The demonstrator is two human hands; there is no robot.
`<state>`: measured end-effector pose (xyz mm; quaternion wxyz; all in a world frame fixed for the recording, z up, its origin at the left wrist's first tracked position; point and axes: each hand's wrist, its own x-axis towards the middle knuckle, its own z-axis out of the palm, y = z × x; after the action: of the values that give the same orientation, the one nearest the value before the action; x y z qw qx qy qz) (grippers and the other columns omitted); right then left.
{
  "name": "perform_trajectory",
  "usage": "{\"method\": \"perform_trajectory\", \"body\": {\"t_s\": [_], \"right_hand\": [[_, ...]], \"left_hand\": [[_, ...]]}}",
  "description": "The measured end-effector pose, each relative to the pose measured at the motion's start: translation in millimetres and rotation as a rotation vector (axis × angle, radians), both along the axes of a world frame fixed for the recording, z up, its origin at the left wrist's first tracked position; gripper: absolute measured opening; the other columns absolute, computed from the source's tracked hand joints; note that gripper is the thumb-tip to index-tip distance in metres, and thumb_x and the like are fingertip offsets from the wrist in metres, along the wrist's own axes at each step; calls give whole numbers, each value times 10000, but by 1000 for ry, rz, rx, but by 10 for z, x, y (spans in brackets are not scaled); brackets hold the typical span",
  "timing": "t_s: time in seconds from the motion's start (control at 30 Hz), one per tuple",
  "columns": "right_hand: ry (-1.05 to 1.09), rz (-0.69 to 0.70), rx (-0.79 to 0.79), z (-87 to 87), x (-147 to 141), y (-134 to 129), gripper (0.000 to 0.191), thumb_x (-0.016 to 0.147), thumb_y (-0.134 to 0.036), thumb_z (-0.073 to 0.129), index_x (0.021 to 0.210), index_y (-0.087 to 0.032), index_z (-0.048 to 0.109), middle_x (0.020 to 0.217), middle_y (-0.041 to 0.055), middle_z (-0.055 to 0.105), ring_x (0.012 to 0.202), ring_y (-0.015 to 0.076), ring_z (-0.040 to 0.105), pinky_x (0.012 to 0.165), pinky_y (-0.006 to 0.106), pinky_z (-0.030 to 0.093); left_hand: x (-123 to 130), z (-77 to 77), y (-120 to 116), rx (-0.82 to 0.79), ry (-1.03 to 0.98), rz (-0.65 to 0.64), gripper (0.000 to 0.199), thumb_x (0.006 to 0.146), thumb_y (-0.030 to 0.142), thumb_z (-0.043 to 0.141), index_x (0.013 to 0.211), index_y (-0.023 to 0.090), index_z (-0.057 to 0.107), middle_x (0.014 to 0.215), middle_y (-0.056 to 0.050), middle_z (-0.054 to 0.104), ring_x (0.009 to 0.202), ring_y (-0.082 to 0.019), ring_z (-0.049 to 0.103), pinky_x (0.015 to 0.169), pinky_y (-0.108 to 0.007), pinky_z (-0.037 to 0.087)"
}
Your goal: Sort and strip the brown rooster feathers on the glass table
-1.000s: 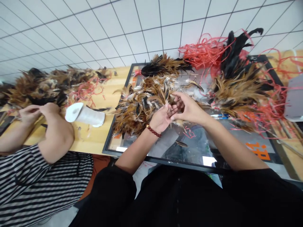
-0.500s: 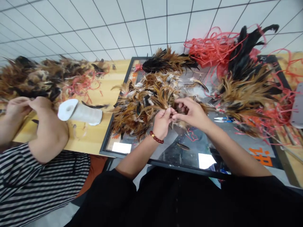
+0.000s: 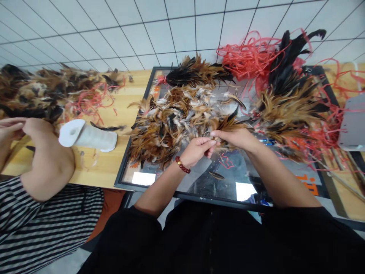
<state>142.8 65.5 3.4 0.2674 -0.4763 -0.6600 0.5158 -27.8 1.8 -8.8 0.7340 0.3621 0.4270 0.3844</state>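
Observation:
My left hand [image 3: 196, 150], with a dark red bead bracelet [image 3: 182, 165] at its wrist, is closed in a pinch at the quill ends of a few feathers. Close against it, my right hand [image 3: 239, 138] is closed around these brown and black feathers [image 3: 229, 122], which fan out above its knuckles. Its thumb points left, and its other fingers are mostly hidden. Just behind both hands spreads a loose pile of brown, white and black feathers [image 3: 171, 121]. Under them is a black-framed glass panel [image 3: 171, 193].
A tied feather bundle [image 3: 199, 74], a heap of red plastic strips [image 3: 251, 59] and more bundles [image 3: 291, 110] lie behind and right. Blue-handled snips [image 3: 266, 142] show partly beyond my right wrist. At left are a white spool [image 3: 91, 136] and a co-worker's hands [image 3: 17, 127] by another feather pile.
The feathers that stood up from my left hand now lean right, in my right hand. My right hand has closed around them. The whole view has shifted slightly.

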Motion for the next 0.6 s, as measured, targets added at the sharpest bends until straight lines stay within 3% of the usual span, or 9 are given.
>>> {"method": "perform_trajectory", "body": {"t_s": [0.1,0.23,0.27,0.33,0.37,0.4,0.5,0.6], "right_hand": [[23,-55,161,79,26,33,403,784,-598,718,851,-203,672,854,59,707,799,212,653,780,388,552],[-91,-258,762,309,78,-21,349,945,-429,555,1207,-209,627,1176,125,688,1077,262,637,946,469,513],[-173,-195,904,356,66,-71,354,960,-369,527,1263,-203,606,1242,136,675,1156,276,612,999,496,483],[-347,156,1118,398,-3,-203,358,962,-245,484,1296,-196,604,1288,120,681,1263,289,564,1102,537,398],[-464,326,1150,392,-56,-273,374,955,-195,475,1305,-189,609,1332,112,670,1335,302,515,1163,566,318],[-567,408,1137,372,-114,-335,386,949,-157,465,1303,-162,617,1356,123,661,1375,320,477,1193,589,252],[-747,384,1022,299,-251,-439,371,965,-140,421,1255,-105,649,1201,167,713,1252,335,554,1192,616,195],[-782,361,930,315,-254,-421,306,960,-139,420,1083,-123,699,979,137,724,990,284,626,1125,558,285]], "left_hand": [[-43,33,12,-60,-24,-20,322,796,409,781,768,108,672,557,42,539,464,-50,472,470,-203,384],[-50,77,18,-66,51,50,277,807,358,764,738,106,672,499,47,506,409,-44,410,417,-195,306],[-44,82,18,-56,82,58,270,810,344,755,709,112,662,488,46,501,399,-44,402,412,-197,296],[-39,83,19,12,187,75,315,817,311,729,590,135,598,451,45,477,378,-43,381,407,-204,272],[-45,81,19,64,261,81,361,823,289,708,530,150,549,429,43,462,371,-43,372,409,-207,261],[-58,83,21,126,343,92,417,828,266,680,474,165,484,406,43,442,365,-43,363,413,-210,249],[-142,141,39,229,538,81,345,832,187,577,497,170,498,431,43,476,397,-56,381,452,-211,264],[-241,329,82,356,676,-16,310,810,153,553,502,167,519,453,40,487,452,-69,392,508,-220,283]]}}
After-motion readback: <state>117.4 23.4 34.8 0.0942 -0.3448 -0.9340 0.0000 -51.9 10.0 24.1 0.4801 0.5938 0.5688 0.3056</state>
